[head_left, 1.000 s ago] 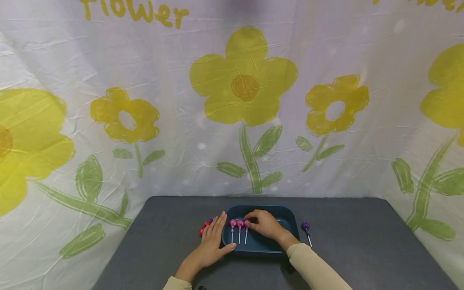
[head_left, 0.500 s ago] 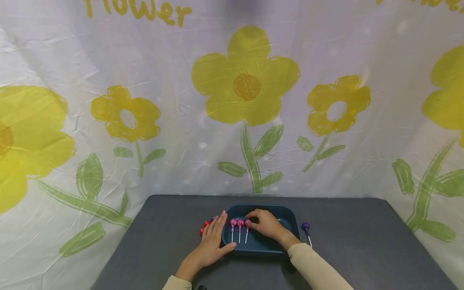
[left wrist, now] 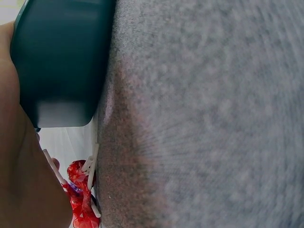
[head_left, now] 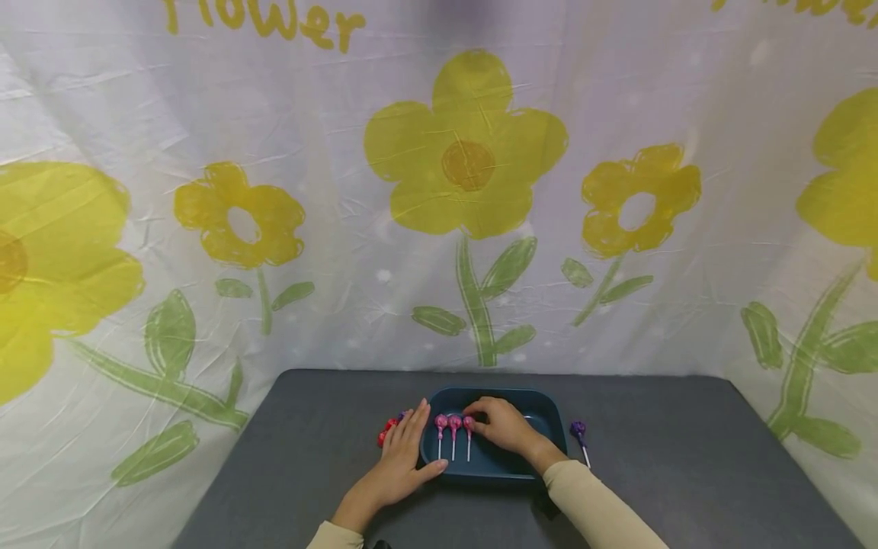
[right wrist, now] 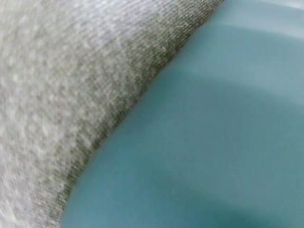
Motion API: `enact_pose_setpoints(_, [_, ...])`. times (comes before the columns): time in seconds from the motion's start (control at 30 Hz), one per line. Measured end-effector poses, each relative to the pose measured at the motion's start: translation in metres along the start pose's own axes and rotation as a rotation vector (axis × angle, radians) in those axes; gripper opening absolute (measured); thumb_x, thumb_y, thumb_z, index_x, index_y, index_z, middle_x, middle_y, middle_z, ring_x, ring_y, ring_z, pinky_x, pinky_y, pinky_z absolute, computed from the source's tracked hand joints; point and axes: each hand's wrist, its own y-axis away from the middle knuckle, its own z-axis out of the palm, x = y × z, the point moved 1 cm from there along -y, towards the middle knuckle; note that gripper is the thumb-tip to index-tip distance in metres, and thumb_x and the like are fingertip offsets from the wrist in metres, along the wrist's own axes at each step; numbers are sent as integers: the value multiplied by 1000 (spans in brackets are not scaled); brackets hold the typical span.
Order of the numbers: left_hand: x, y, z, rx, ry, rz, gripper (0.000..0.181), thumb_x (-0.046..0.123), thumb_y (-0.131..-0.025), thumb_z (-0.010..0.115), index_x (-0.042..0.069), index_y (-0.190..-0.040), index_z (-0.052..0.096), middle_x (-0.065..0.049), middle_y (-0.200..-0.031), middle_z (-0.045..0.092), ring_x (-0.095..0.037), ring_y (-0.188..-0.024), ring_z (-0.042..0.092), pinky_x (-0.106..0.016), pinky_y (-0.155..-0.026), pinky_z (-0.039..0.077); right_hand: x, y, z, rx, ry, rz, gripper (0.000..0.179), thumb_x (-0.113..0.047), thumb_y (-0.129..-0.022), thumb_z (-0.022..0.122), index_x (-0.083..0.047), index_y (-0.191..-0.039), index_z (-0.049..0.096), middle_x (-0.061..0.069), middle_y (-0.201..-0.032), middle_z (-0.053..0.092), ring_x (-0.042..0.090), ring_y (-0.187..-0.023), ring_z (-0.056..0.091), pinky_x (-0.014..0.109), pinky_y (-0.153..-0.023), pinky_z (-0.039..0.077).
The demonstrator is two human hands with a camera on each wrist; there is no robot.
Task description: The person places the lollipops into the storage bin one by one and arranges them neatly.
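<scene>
Three pink lollipops stand side by side in the left half of a dark teal tray [head_left: 499, 477], sticks toward me: a left lollipop [head_left: 440, 422], a middle lollipop [head_left: 455, 423] and a right lollipop [head_left: 469, 423]. My right hand [head_left: 504, 425] reaches into the tray and pinches the head of the right one between thumb and fingertips. My left hand [head_left: 403, 457] lies along the tray's left end, fingers straight, thumb at the near left corner. In the left wrist view that hand [left wrist: 21, 137] is against the tray's outer wall [left wrist: 61, 61]. The right wrist view shows only tray and cloth.
Red lollipops [left wrist: 83, 190] lie on the grey table [head_left: 309, 457] beyond the left hand, partly hidden by it, with a bit of purple among them. A purple lollipop [head_left: 579, 430] lies right of the tray. A flower-printed curtain [head_left: 343, 305] hangs behind the table.
The hands and tray hold nearly the same place. The right lollipop, in the right hand's pinch, has shifted very slightly to the right.
</scene>
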Motion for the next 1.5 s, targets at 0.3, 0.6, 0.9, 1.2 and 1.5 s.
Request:
enact_pose_setpoints(0.3, [-1,-1,1,-6,-13,-8,93,54,-93,58,14,-160,9,-2,-170,3,-40,-154,11,-73,-115,7,0,0,1,-7,-12,21,20,-15,-92,68,-7,-109,74,6,-101,73,22,-94,68,43,-86,55])
enact_pose_setpoints(0.6, [0,0,1,-5,-8,-9,93,54,-93,59,14,-160,8,-1,-170,3,-41,-153,12,-73,-115,7,1,2,1,-8,-13,24,22,-17,-92,68,-9,-112,73,5,-105,73,21,-98,68,43,-89,54])
enact_pose_setpoints(0.9, [-2,-1,1,-2,-13,-8,93,55,-92,58,14,-160,9,-2,-170,4,-41,-153,12,-73,-115,7,-1,8,-8,-4,-12,35,22,-18,-92,69,-9,-112,72,5,-104,72,22,-98,68,46,-89,54])
enact_pose_setpoints(1.2, [-1,-2,2,-6,-17,-22,94,56,-92,59,15,-160,9,-2,-170,3,-41,-153,13,-74,-115,6,-1,17,-25,29,1,66,25,-16,-91,69,-11,-115,72,4,-108,72,16,-87,66,35,-77,55])
enact_pose_setpoints(1.5, [-3,-2,3,-2,-15,-28,95,55,-91,60,16,-160,8,-2,-170,3,-41,-153,11,-74,-115,5,0,29,-51,34,-79,81,30,-16,-93,68,-11,-122,68,9,-113,69,0,-68,51,21,-61,45])
